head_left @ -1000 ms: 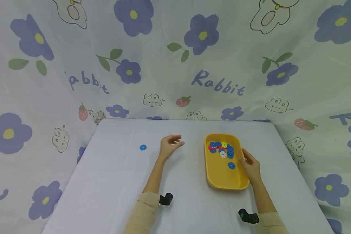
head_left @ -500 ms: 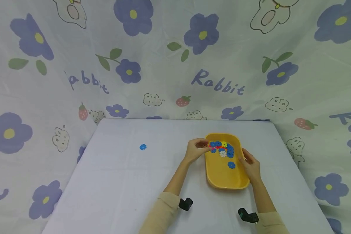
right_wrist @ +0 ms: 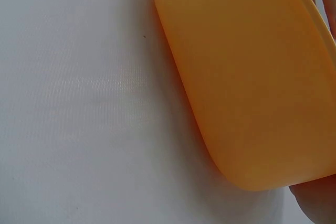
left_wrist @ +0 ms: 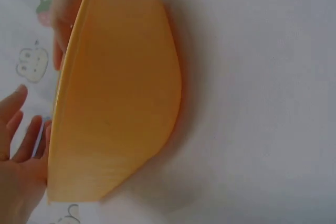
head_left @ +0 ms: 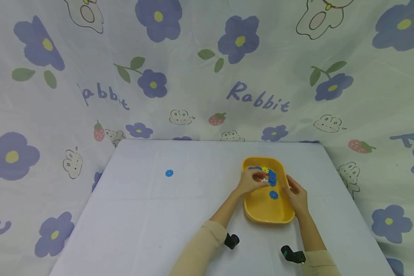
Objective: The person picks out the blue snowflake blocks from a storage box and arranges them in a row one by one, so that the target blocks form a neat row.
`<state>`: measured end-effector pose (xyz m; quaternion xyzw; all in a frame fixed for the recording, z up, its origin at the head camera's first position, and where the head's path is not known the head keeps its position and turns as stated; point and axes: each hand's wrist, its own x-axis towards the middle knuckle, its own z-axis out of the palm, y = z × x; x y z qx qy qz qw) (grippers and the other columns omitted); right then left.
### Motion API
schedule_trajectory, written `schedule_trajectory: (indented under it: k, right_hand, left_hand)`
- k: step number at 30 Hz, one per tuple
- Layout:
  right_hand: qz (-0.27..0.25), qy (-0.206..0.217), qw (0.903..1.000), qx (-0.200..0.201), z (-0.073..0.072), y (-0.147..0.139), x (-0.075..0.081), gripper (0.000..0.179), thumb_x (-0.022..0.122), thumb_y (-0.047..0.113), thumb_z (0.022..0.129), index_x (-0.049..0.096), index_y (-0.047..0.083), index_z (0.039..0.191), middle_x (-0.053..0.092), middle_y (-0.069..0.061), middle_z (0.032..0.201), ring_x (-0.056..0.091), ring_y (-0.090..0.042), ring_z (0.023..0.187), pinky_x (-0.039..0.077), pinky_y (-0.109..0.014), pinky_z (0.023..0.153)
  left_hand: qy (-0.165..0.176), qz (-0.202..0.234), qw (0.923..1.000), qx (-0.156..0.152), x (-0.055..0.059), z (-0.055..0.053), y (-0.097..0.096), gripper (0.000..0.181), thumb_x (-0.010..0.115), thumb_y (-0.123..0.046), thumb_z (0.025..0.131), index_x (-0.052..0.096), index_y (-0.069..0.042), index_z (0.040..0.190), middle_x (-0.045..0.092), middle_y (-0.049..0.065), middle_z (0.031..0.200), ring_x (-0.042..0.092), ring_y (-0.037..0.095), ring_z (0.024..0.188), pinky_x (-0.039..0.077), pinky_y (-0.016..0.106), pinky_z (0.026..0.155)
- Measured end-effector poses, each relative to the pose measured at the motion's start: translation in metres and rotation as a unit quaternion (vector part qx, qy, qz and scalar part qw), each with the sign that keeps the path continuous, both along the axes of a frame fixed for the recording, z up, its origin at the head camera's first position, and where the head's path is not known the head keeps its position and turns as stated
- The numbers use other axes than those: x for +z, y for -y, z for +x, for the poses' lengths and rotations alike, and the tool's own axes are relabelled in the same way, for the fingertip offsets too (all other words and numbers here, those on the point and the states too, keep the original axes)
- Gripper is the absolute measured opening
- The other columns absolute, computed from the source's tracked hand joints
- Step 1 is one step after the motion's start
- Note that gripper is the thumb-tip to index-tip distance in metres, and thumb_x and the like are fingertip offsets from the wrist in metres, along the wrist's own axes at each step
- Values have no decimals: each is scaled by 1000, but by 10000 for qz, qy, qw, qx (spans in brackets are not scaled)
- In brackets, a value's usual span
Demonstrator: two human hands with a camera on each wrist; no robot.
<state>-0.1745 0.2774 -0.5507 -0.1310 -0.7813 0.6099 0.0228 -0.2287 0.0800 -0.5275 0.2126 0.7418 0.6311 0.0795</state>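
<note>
My left hand (head_left: 252, 183) is over the yellow tray (head_left: 267, 215), fingers and thumb apart around a white flower-shaped disc (head_left: 263, 179) that they partly cover. In the left wrist view the left hand (left_wrist: 21, 169) shows spread fingers beyond the tray's wall (left_wrist: 121, 93), with nothing visible between them. My right hand (head_left: 296, 197) grips the tray's right side, thumb at the rim. Blue discs (head_left: 271, 177) and a yellow disc (head_left: 265, 170) lie in the tray's far part. One blue disc (head_left: 273, 195) lies nearer its middle.
A single blue disc (head_left: 169, 173) lies on the white-covered table (head_left: 134, 222), left of the tray. Behind the table hangs a curtain (head_left: 193, 76) printed with flowers and rabbits. Each wrist wears a small black camera.
From left of the tray, my left hand has moved right, over its rim and above the discs. My right hand has kept its hold, and the tray has stayed in place.
</note>
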Motion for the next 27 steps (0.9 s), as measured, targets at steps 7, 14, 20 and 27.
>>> schedule_trajectory:
  k: [7,14,20,27]
  right_hand:
    - [-87,83,9999,40,1,0,1,57,56,24,95,34,9,146,32,-11,150,31,-31,136,39,-4,84]
    - [-158,-3,9998,77,1,-1,-1,58,57,24,95,34,8,145,32,-13,150,32,-33,136,40,-2,80]
    - [-82,13,9999,146,0,-2,-3,58,56,26,95,34,9,146,31,-13,150,31,-32,136,38,-1,82]
    - [-94,-41,9999,133,0,-3,-3,59,57,26,94,34,9,146,31,-13,151,31,-33,136,39,-1,80]
  left_hand:
    - [118,-549,9981,-260,1,2,-15,36,75,-5,78,64,6,110,67,19,106,65,23,91,49,13,73]
    - [29,-1433,9889,-401,-7,-2,-30,37,75,-11,79,65,1,112,68,12,105,62,15,85,46,11,70]
    - [104,-1797,9826,-463,-13,-4,-37,37,78,-10,76,66,1,110,69,13,103,62,8,78,47,12,68]
    - [-71,-2677,9626,-408,-19,-5,-46,41,80,-16,75,66,-5,112,68,4,105,60,8,89,46,12,75]
